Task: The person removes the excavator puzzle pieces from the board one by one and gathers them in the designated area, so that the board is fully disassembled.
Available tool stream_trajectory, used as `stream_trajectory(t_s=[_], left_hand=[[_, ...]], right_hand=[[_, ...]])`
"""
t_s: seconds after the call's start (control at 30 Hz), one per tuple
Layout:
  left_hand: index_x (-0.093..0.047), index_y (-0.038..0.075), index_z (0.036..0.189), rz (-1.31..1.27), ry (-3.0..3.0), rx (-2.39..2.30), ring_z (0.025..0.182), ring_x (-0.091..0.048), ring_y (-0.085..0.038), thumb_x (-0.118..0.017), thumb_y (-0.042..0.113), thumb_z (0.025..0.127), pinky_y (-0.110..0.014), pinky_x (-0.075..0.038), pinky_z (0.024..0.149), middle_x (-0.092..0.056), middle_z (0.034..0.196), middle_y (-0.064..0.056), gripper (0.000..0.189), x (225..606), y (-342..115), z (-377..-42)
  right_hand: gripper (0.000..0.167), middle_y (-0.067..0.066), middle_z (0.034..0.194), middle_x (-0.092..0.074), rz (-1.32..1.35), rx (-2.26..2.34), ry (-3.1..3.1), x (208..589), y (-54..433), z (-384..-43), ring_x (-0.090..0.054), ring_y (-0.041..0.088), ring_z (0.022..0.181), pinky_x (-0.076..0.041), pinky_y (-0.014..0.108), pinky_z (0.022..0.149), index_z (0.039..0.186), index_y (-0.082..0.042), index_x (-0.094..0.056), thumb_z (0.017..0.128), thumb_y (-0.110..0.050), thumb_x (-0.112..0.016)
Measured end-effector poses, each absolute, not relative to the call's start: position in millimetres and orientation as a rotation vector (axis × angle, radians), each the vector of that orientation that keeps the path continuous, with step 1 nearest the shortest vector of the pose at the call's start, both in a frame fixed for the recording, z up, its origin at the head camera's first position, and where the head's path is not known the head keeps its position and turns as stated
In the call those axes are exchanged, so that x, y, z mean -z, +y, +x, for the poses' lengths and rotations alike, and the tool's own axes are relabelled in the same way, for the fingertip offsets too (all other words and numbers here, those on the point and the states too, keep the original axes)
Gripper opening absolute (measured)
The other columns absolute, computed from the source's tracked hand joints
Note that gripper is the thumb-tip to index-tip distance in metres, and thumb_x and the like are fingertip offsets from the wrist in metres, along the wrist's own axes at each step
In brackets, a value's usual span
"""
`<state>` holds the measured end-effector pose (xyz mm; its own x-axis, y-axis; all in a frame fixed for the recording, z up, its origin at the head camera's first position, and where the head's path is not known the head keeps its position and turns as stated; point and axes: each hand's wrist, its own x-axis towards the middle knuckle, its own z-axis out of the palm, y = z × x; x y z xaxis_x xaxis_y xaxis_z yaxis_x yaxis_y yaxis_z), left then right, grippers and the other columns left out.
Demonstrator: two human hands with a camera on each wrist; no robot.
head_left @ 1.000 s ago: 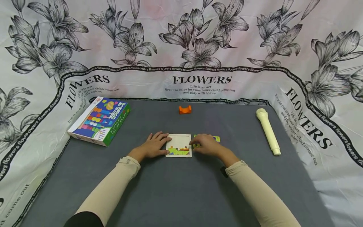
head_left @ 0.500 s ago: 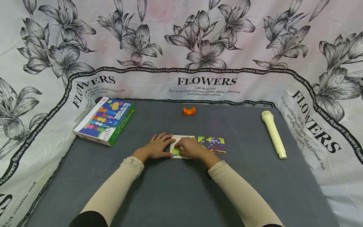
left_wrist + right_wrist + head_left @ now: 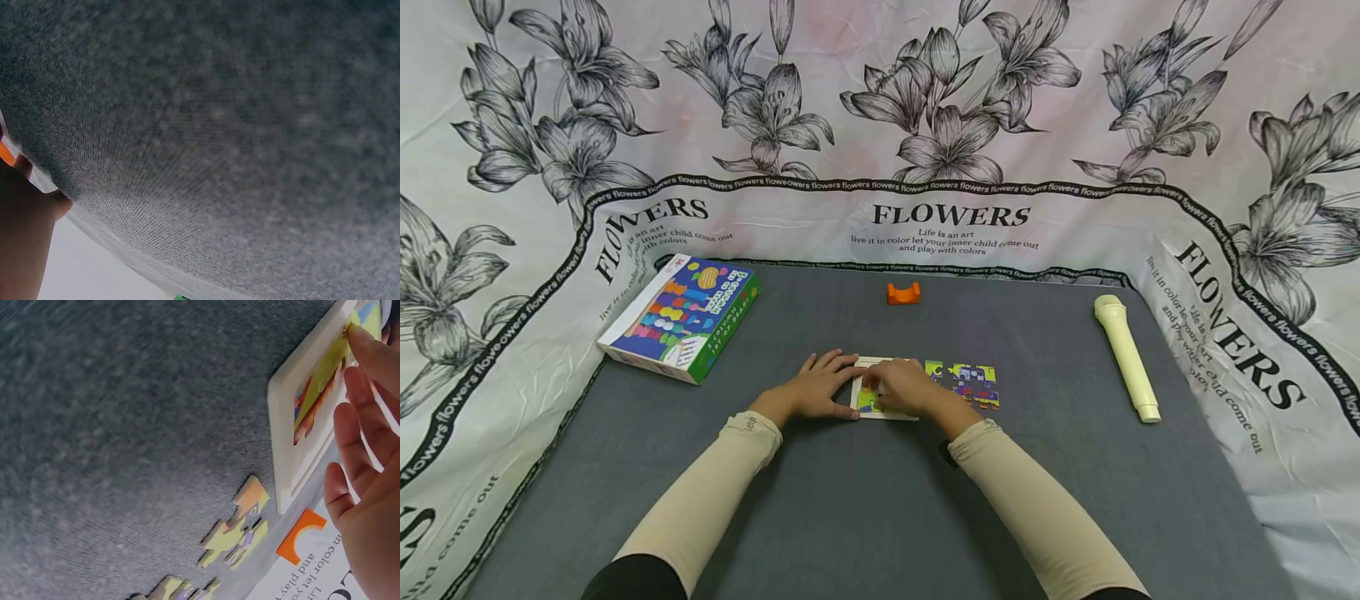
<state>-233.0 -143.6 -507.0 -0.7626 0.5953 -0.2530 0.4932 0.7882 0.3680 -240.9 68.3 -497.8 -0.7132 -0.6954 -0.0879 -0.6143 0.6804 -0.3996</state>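
Observation:
A pale framed puzzle board (image 3: 891, 417) lies flat in front of the person, its lower part filled with yellow-green picture pieces. The left hand (image 3: 812, 392) rests at the board's left side, fingers spread, with index finger and thumb on the frame. Over the board's left part, the right hand (image 3: 906, 390) pinches a yellow-green puzzle piece (image 3: 374, 319) between thumb and index finger, low against the board. Its other fingers are loosely bent in the right wrist view, and the index finger is mostly hidden. Only part of the left hand (image 3: 28, 219) shows at the left wrist view's edge.
Several loose puzzle pieces (image 3: 976, 385) lie just right of the board. An orange notched block (image 3: 903, 294) sits behind it. A colourful toy box (image 3: 681, 318) stands at the back left, and a cream stick with a knobbed end (image 3: 1127, 358) lies on the right.
The right hand has moved left from the loose pieces onto the board, uncovering those pieces. The left hand has stayed at the frame. The head view has shifted slightly.

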Motion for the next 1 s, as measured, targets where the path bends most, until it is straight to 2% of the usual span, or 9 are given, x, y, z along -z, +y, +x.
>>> stream_trajectory(t_s=[0.13,0.53,0.77,1.0], left_hand=[[-0.034,0.024,0.152,0.824,2.621,-0.403,0.149,-0.008,-0.033,-0.063,0.056,0.087,-0.064,-0.006,0.114,-0.021,0.161,-0.004,0.078,508.0,-142.9,-233.9],[-0.033,0.023,0.152,0.819,2.621,-0.411,0.149,-0.008,-0.033,-0.063,0.057,0.087,-0.064,-0.006,0.114,-0.022,0.16,-0.004,0.079,509.7,-142.5,-234.7],[-0.032,0.023,0.152,0.809,2.618,-0.403,0.149,-0.007,-0.032,-0.063,0.056,0.087,-0.063,-0.005,0.115,-0.021,0.161,-0.004,0.079,508.3,-141.6,-234.4],[-0.032,0.022,0.153,0.802,2.621,-0.379,0.15,-0.008,-0.031,-0.063,0.056,0.087,-0.063,-0.005,0.115,-0.02,0.161,-0.003,0.08,508.5,-143.1,-234.2]], right_hand=[[0.025,-0.001,0.105,-0.071,-1.055,0.571,2.665,497.8,70.1,-240.8,-0.063,0.022,0.104,-0.042,0.049,0.09,0.109,-0.015,-0.069,0.085,-0.014,-0.075],[0.011,-0.004,0.097,-0.073,-1.033,0.698,2.699,498.9,71.6,-242.4,-0.063,0.016,0.094,-0.041,0.042,0.083,0.101,-0.017,-0.072,0.09,-0.015,-0.069],[0.006,-0.004,0.092,-0.072,-0.982,0.806,2.67,500.0,72.9,-244.3,-0.064,0.011,0.086,-0.043,0.044,0.09,0.097,-0.016,-0.071,0.091,-0.016,-0.069],[0.004,-0.004,0.089,-0.071,-0.965,0.867,2.611,487.4,82.5,-242.9,-0.06,0.006,0.077,-0.048,0.029,0.075,0.095,-0.015,-0.07,0.092,-0.017,-0.068]])
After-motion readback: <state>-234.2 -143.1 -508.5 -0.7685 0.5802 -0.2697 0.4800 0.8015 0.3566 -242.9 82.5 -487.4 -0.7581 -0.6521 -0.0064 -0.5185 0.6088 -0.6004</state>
